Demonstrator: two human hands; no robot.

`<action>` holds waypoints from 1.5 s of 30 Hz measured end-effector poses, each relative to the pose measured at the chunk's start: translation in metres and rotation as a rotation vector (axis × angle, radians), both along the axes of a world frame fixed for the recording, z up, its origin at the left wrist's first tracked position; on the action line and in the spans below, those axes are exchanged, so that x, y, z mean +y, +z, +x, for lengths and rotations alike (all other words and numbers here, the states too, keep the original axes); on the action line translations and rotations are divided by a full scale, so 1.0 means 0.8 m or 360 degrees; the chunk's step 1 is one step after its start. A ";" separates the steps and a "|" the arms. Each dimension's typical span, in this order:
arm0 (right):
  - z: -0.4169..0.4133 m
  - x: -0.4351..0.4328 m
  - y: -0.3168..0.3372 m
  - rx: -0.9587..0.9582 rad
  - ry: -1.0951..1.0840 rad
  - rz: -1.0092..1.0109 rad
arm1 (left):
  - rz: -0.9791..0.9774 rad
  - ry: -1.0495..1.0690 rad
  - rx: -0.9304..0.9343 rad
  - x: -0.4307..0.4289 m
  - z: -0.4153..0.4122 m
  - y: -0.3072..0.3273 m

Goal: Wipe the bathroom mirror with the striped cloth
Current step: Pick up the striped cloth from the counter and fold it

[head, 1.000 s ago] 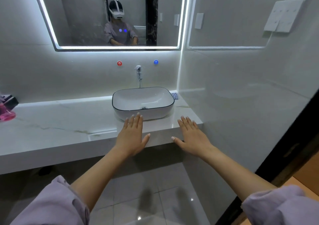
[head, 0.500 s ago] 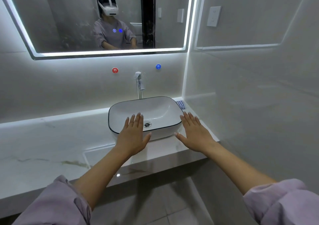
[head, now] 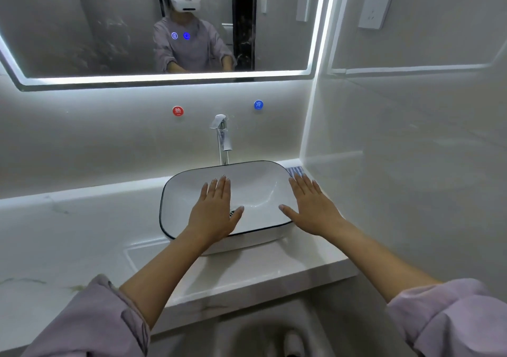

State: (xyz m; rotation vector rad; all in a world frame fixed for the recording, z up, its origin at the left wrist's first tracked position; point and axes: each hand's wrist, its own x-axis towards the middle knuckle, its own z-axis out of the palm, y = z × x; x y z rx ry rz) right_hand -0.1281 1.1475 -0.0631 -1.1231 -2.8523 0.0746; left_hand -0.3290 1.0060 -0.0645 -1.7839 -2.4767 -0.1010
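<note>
Striped cloth (head: 295,170) lies beyond your flat, empty right hand (head: 311,210); your left hand (head: 214,214), equally spread, hovers over the basin (head: 263,173).

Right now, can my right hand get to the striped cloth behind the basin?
Probably yes. The right hand is open, its fingertips just short of the striped cloth in the counter's back corner, and nothing lies between; only the basin rim sits alongside.

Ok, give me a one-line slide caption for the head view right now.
Both open hands, left hand and right hand, hover over the basin; striped cloth untouched beside it.
</note>
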 end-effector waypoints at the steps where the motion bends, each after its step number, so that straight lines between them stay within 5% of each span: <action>1: -0.007 0.017 -0.002 -0.0001 0.0015 -0.0004 | -0.0008 0.0017 -0.0005 0.015 -0.005 -0.001; 18: -0.116 0.301 -0.020 -0.0054 0.0338 -0.0093 | -0.0056 0.0370 -0.0137 0.268 -0.060 -0.012; 45: -0.150 0.427 -0.080 -0.0055 0.0075 -0.0307 | -0.0255 0.0181 -0.0168 0.415 -0.113 -0.064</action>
